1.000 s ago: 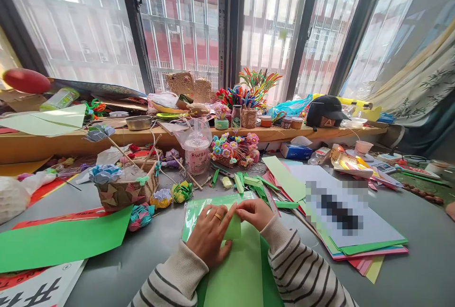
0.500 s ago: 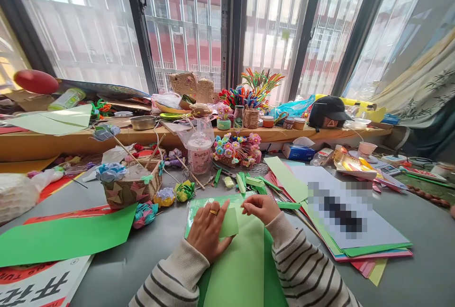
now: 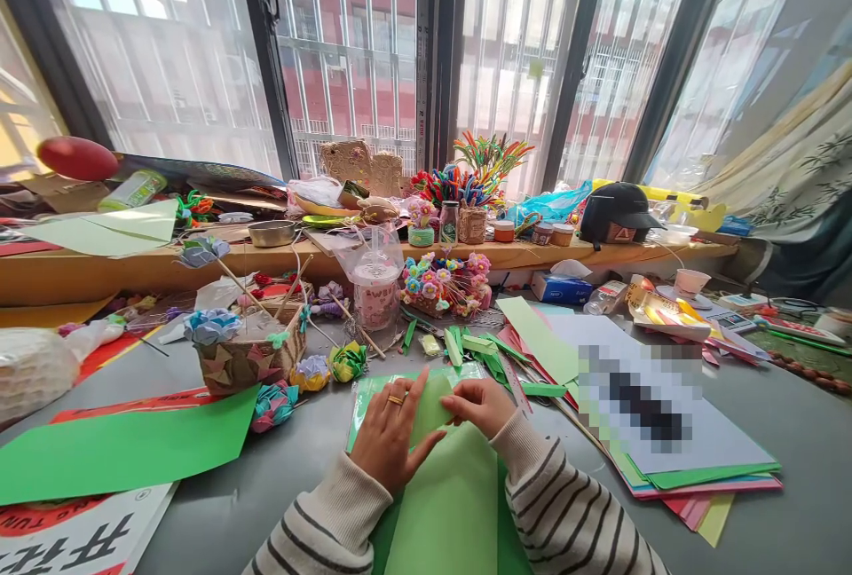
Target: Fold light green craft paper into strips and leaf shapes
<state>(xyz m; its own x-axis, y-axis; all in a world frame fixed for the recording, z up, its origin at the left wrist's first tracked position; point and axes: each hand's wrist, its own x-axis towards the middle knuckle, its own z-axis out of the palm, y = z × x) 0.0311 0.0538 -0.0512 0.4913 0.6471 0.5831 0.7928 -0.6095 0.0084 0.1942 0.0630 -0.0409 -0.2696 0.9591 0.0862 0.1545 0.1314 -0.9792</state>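
My left hand (image 3: 390, 437), a ring on one finger, lies with its fingers stretched out and the thumb apart, pressing on a light green paper piece (image 3: 431, 402). At that piece's right edge, my right hand (image 3: 477, 406) is closed in a pinch on the paper. Beneath both hands a long light green sheet (image 3: 445, 504) runs toward me, on top of darker green paper (image 3: 509, 531). Whether the piece is a folded end of this sheet I cannot tell. A clear plastic packet (image 3: 365, 393) sticks out beyond my left fingers.
Green paper scraps (image 3: 479, 344) lie beyond my hands. To the right is a stack of coloured paper (image 3: 692, 380). A basket (image 3: 243, 366) with paper flowers stands left, near a green sheet (image 3: 133, 446). A lidded cup (image 3: 376, 291) and a crowded ledge (image 3: 319, 260) are behind.
My right hand has moved left and now pinches the paper piece's right edge. The piece's right edge looks raised or curved now. My left hand has stayed nearly in place.
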